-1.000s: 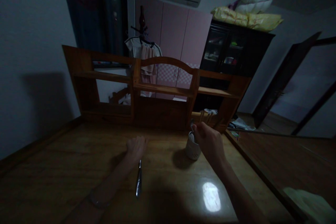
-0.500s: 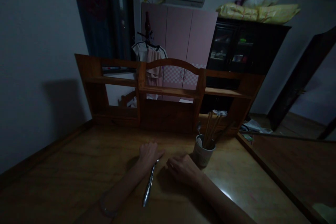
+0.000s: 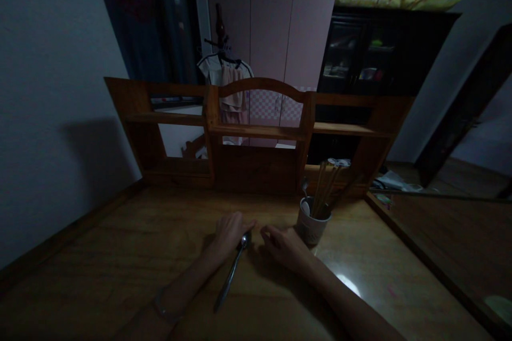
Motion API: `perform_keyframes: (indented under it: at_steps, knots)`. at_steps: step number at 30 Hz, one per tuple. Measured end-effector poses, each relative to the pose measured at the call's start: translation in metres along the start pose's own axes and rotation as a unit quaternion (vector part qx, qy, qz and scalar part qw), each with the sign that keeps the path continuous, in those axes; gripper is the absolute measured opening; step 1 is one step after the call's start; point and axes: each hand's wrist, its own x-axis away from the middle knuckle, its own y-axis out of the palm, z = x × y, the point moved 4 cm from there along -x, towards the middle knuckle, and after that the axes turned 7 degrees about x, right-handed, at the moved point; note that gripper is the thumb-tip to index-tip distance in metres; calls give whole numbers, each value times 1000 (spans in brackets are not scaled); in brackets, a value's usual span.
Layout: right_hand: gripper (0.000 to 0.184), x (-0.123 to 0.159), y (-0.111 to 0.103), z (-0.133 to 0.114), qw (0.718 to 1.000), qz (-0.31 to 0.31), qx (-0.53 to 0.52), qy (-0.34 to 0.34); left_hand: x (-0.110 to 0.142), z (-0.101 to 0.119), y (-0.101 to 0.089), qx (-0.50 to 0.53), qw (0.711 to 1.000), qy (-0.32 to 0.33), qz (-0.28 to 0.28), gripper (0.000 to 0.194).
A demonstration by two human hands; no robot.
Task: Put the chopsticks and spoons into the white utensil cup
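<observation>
A metal spoon (image 3: pixel 231 278) lies slantwise on the wooden table, its bowl at the far end and its handle towards me. Beside the bowl, my left hand (image 3: pixel 230 234) rests with its thumb stretched out to the right, just past the bowl. Its other fingers bend down and are partly hidden; the hand looks open, with no grip on the spoon visible. To the right, apart from the spoon, my right hand (image 3: pixel 285 246) has its fingers curled together, and whatever may be in them is hidden. Close behind it stands a light cup (image 3: pixel 313 228) with chopsticks and spoons in it.
A wooden shelf unit (image 3: pixel 258 170) runs along the table's back edge. A wall (image 3: pixel 60 170) bounds the left side, and a raised wooden edge (image 3: pixel 420 256) runs down the right. Beyond are a pink wardrobe (image 3: pixel 270 37) and a dark cabinet (image 3: pixel 400 64).
The view has tilted down a little. The spoon's bowl, mostly hidden by my left hand before, now shows, and the handle slants more. My right hand has shifted slightly right in view.
</observation>
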Motion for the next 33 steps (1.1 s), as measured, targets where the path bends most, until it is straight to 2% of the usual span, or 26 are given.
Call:
perform_keyframes:
  at_steps: [2, 5, 10, 12, 15, 17, 21, 24, 26, 28, 30, 32, 33]
  knots:
    - [20, 0, -1, -1, 1000, 0, -20, 4, -6, -4, 9, 116, 993, -19, -18, 48]
    - [26, 0, 0, -1, 998, 4, -49, 26, -13, -4, 23, 265, 962, -26, -64, 52]
    - [28, -4, 2, 3, 983, 56, -152, 87, -13, 8, 25, 392, 914, -27, -103, 54]
    - [33, -7, 7, 5, 961, 60, -241, 124, -11, 12, 22, 430, 895, -35, -110, 52]
    - [39, -12, 21, 5, 905, 18, -391, 165, -9, 13, 23, 468, 874, -53, -116, 47]
    - [40, -14, 27, 5, 875, 3, -450, 180, -10, 12, 27, 485, 865, -63, -113, 44]
    - [42, -14, 30, 9, 853, 20, -482, 198, -15, 6, 35, 511, 852, -68, -94, 32]
    - [42, -14, 23, 8, 837, 38, -506, 204, -22, -1, 39, 524, 844, -72, -91, 28]
    - [39, -15, 8, 3, 814, 58, -543, 197, -27, -5, 42, 524, 842, -79, -106, 25]
    - [34, -14, -19, -3, 786, 92, -585, 179, -30, -6, 44, 518, 841, -85, -129, 21]
    - [26, -8, -61, -5, 769, 147, -602, 157, -32, -6, 45, 510, 843, -87, -147, 17]
    - [19, 3, -114, -2, 777, 220, -577, 123, -31, -5, 45, 505, 844, -86, -160, 18]
    - [17, 11, -143, 3, 784, 275, -547, 105, -30, -4, 45, 503, 844, -84, -165, 18]
